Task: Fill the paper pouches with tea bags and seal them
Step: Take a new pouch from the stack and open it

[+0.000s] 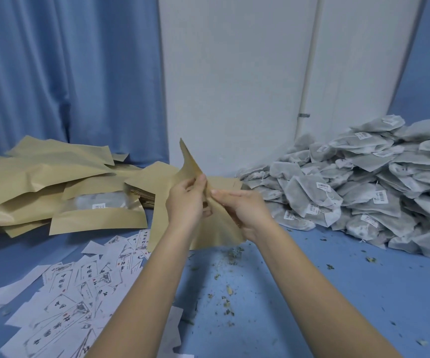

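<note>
Both hands hold one tan paper pouch (215,232) in the air over the blue table. My left hand (186,200) pinches one side of its top edge between thumb and fingers. My right hand (242,209) grips the other side, and the mouth is being spread apart. One corner of the pouch points up. A big heap of grey-white tea bags (358,187) with small labels lies at the right. More tan pouches (53,182) are piled at the left, some with a clear window showing a tea bag inside.
Printed white paper labels (79,288) are scattered over the near left of the blue table (312,267). Loose tea crumbs (224,288) lie in the middle. A blue curtain and a white wall stand behind the table.
</note>
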A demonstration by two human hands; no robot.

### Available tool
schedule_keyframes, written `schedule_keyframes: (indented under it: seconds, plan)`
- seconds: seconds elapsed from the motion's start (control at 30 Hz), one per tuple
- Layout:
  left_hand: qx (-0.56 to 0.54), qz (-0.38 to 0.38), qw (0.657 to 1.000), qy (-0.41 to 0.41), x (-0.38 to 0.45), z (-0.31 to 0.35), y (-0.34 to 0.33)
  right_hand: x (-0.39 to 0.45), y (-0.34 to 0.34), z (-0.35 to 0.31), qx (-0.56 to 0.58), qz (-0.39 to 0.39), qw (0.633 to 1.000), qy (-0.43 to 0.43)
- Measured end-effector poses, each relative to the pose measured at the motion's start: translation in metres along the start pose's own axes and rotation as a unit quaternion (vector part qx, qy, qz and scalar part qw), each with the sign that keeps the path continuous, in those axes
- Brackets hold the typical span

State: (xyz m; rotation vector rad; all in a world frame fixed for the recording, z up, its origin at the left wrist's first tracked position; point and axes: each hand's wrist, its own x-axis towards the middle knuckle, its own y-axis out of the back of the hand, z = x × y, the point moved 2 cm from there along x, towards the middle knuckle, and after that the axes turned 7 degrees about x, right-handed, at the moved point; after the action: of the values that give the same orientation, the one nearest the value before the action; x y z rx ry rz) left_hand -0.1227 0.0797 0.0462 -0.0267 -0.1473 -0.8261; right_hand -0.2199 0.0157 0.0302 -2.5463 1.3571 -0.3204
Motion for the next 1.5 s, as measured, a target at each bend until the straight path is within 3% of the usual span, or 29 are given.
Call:
schedule_keyframes:
  seconds: [0.13, 0.2, 0.3, 0.37, 0.47, 0.63, 0.7, 0.8, 0.9, 1.13, 1.3, 1.4, 1.5]
  plan:
    - [0.138, 0.033, 0.988, -0.060, -0.005, -0.001, -0.006, 0.001, -0.002, 0.005, 0.040, 0.004, 0.999, -0.031]
    - [0.198, 0.043, 0.977, -0.074, -0.007, 0.001, -0.008, -0.001, -0.001, 0.006, -0.090, 0.036, 0.994, 0.043]
    - [0.291, 0.070, 0.950, -0.085, -0.007, 0.005, -0.009, -0.012, -0.008, 0.002, -0.341, 0.014, 0.920, 0.192]
    - [0.335, 0.062, 0.935, -0.100, -0.011, 0.006, -0.013, -0.013, -0.010, 0.000, -0.399, -0.016, 0.889, 0.222]
    - [0.372, 0.032, 0.920, -0.119, -0.016, 0.007, -0.020, -0.014, -0.008, -0.003, -0.479, -0.001, 0.833, 0.277]
    - [0.389, 0.046, 0.911, -0.127, -0.020, 0.012, -0.025, -0.012, -0.005, 0.000, -0.530, 0.003, 0.791, 0.306]
    - [0.393, 0.044, 0.910, -0.125, -0.021, 0.011, -0.026, -0.011, -0.005, 0.000, -0.527, 0.005, 0.793, 0.305]
    - [0.384, 0.028, 0.914, -0.124, -0.018, 0.010, -0.025, -0.010, 0.001, 0.000, -0.471, 0.013, 0.832, 0.293]
    - [0.387, 0.010, 0.912, -0.138, -0.015, 0.009, -0.023, -0.007, 0.005, 0.000, -0.464, 0.015, 0.848, 0.256]
    - [0.437, -0.085, 0.867, -0.223, -0.003, -0.002, -0.016, -0.006, 0.021, 0.000, -0.415, 0.002, 0.891, 0.185]
    - [0.360, -0.081, 0.910, -0.189, 0.003, -0.012, -0.007, -0.005, 0.038, 0.000, -0.336, 0.018, 0.931, 0.141]
    - [0.371, -0.098, 0.907, -0.172, 0.001, -0.007, -0.011, -0.005, 0.036, -0.002, -0.413, 0.009, 0.894, 0.172]
    - [0.404, -0.088, 0.893, -0.180, -0.003, 0.001, -0.019, -0.012, 0.026, 0.000, -0.472, 0.060, 0.841, 0.259]
